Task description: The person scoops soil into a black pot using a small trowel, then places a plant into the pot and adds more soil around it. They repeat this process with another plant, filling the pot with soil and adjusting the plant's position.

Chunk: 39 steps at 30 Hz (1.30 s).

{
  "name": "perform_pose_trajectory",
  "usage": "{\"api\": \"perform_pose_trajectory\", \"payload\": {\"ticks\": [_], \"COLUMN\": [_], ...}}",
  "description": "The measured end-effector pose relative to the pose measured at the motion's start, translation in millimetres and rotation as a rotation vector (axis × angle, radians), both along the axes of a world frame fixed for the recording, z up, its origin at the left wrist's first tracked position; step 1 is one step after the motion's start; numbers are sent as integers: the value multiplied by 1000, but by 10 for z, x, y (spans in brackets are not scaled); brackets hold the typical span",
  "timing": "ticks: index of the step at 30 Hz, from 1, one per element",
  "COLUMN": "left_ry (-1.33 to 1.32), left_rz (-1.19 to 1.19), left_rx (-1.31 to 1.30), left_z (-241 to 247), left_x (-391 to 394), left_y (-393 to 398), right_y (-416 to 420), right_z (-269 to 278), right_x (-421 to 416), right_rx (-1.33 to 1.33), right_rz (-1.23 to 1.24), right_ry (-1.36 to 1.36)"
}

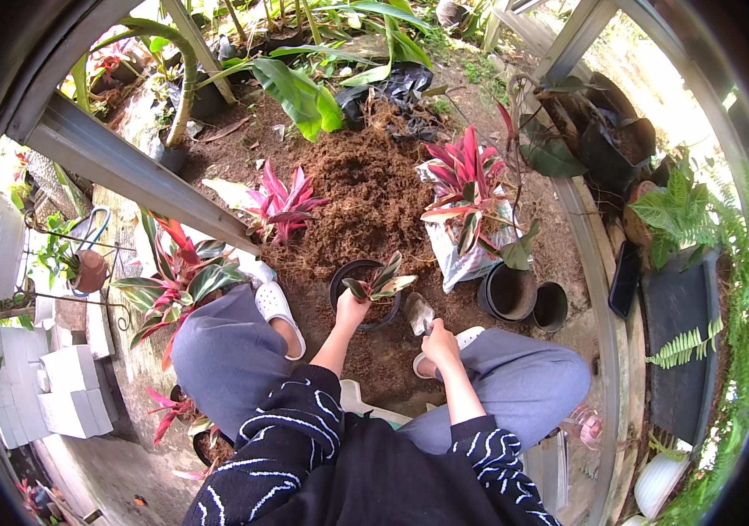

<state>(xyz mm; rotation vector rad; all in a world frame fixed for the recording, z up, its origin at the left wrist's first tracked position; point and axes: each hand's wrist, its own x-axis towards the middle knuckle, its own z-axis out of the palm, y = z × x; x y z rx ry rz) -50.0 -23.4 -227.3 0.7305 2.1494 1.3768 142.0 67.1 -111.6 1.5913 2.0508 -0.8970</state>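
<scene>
In front of me stands a round black plastic pot (pixel 336 284). My left hand (pixel 352 309) is closed around the lower stem of a small plant with green, cream and reddish leaves (pixel 384 279), holding it over the pot's opening. The hand hides the plant's base. To the right of the pot, my right hand (pixel 441 343) grips the handle of a small trowel (pixel 419 313). The trowel's metal blade points away from me, close to the pot's rim and above the ground. Beyond the pot lies a heap of brown, fibrous potting mix (pixel 368 191).
Pink-leaved plants (pixel 282 200) lie left of the heap; another pink clump (pixel 466 177) rests on a white plastic bag (pixel 456 263). Black pots (pixel 509 292) stand at right. A phone (pixel 625 279) lies on the ledge. A metal post (pixel 144 174) slants across the left.
</scene>
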Motion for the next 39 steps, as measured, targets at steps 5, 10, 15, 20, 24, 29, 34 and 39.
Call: {"api": "perform_pose_trajectory", "payload": {"ticks": [5, 10, 15, 20, 24, 29, 34, 39], "left_ry": [-146, -438, -475, -1007, -672, -109, 150, 401], "left_rz": [-82, -160, -403, -62, -209, -366, -136, -234], "left_rx": [-78, -86, -173, -426, -696, -800, -892, -808], "left_z": [-207, -663, -711, -121, 262, 414, 226, 243], "left_x": [-29, -289, -561, -491, -423, -168, -183, -134], "left_y": [31, -47, -131, 121, 299, 463, 333, 315], "right_y": [57, 47, 52, 80, 84, 100, 93, 114], "right_z": [-63, -34, -43, -31, -31, -67, -75, -123], "right_x": [47, 7, -33, 10, 32, 72, 46, 49], "right_rx": [-16, -26, -33, -61, -66, -51, -62, -56], "right_rz": [5, 3, 22, 3, -10, -33, -29, -41], "right_ry": [12, 46, 85, 52, 43, 40, 57, 98]}}
